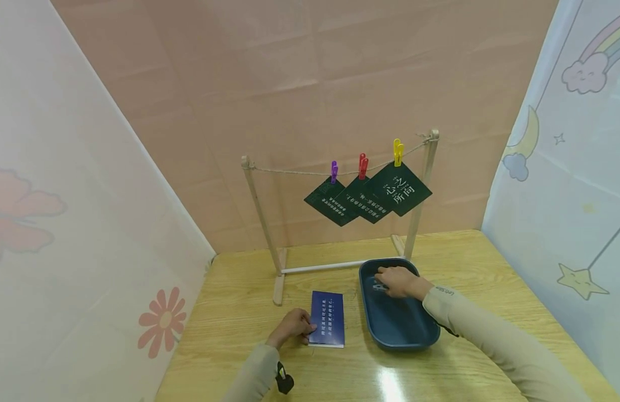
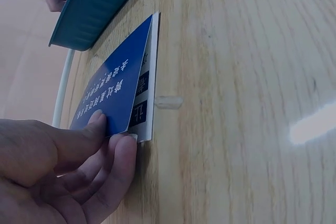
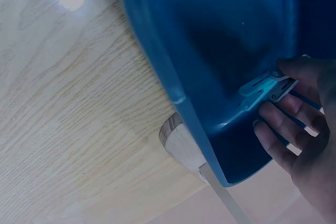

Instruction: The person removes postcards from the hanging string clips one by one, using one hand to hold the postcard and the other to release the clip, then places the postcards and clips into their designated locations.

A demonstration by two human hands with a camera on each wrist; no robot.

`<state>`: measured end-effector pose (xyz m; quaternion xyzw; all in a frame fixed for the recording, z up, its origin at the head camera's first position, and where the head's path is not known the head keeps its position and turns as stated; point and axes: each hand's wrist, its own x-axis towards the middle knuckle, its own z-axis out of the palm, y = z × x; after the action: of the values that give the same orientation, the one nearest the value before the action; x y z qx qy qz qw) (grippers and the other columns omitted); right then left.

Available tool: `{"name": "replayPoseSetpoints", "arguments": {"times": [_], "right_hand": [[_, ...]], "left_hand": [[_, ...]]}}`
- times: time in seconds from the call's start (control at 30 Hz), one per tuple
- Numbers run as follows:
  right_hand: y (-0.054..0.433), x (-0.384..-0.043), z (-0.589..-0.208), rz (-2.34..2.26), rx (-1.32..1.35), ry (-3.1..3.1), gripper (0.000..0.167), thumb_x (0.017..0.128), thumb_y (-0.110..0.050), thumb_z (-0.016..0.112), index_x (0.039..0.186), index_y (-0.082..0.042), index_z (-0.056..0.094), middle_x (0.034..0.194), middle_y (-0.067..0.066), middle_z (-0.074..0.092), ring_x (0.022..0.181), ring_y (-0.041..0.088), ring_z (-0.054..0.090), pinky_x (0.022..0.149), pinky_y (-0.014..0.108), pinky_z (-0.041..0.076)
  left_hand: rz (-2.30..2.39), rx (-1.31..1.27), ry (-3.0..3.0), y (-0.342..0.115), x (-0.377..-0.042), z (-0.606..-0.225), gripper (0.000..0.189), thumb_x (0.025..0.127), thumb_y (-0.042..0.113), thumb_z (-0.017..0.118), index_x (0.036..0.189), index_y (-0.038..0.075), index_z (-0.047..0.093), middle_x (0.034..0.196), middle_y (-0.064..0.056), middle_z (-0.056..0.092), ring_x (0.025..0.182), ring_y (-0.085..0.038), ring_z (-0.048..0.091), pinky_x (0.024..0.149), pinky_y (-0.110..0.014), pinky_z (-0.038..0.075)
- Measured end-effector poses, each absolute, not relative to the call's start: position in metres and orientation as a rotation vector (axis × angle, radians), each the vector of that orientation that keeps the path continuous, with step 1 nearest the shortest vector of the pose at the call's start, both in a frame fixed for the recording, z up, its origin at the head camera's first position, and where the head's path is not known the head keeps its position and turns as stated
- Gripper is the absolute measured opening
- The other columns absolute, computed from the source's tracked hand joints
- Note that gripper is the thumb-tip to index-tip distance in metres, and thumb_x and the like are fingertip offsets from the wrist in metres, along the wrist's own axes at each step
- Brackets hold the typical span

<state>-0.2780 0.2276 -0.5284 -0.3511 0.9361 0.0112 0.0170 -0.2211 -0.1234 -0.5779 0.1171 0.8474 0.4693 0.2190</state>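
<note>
A blue card (image 1: 331,318) with white writing lies on a white-edged card on the table. My left hand (image 1: 294,324) pinches its left edge between thumb and fingers; the left wrist view shows the blue card (image 2: 118,82) lifted slightly off the printed white card (image 2: 152,85) under it. My right hand (image 1: 397,281) reaches into the far end of a dark blue tray (image 1: 397,329). There, in the right wrist view, the thumb and fingers pinch a pale clothespin (image 3: 262,90), and part of another overlaps it.
Behind stands a wooden frame (image 1: 262,218) with a rope strung across. Three dark green cards hang overlapping from it by a purple clothespin (image 1: 334,172), a red clothespin (image 1: 363,166) and a yellow clothespin (image 1: 397,153). A white bar (image 1: 322,267) joins the frame's feet behind the tray.
</note>
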Motion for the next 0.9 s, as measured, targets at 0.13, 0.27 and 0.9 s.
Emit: {"name": "replayPoseSetpoints", "arguments": {"times": [0.13,0.27,0.9], "right_hand": [[0.228,-0.278,-0.530,0.035,-1.086,2.906,0.020,0.082,-0.012,0.080,0.093,-0.009,0.064,0.084,0.002,0.052,0.070,0.018,0.056,0.057,0.034,0.050],[0.228,-0.278,-0.530,0.043,-1.071,2.889,0.023,0.081,-0.012,0.082,0.095,-0.009,0.065,0.085,0.004,0.054,0.072,0.020,0.058,0.060,0.035,0.052],[0.231,-0.281,-0.544,0.094,-1.018,2.889,0.027,0.077,-0.018,0.087,0.088,-0.011,0.063,0.082,0.002,0.054,0.070,0.019,0.058,0.060,0.036,0.054]], "left_hand": [[1.337,0.316,2.325,-0.127,-0.221,-0.576,0.011,0.089,-0.001,0.072,0.089,-0.006,0.062,0.064,-0.010,0.064,0.051,-0.015,0.063,0.051,-0.032,0.059],[1.346,0.293,2.315,-0.127,-0.221,-0.576,0.015,0.088,-0.001,0.073,0.092,-0.006,0.060,0.063,-0.009,0.063,0.050,-0.013,0.060,0.050,-0.031,0.058],[1.324,0.244,2.328,-0.134,-0.223,-0.573,0.007,0.087,-0.005,0.071,0.082,-0.009,0.068,0.066,-0.014,0.066,0.050,-0.015,0.060,0.049,-0.032,0.059]]}}
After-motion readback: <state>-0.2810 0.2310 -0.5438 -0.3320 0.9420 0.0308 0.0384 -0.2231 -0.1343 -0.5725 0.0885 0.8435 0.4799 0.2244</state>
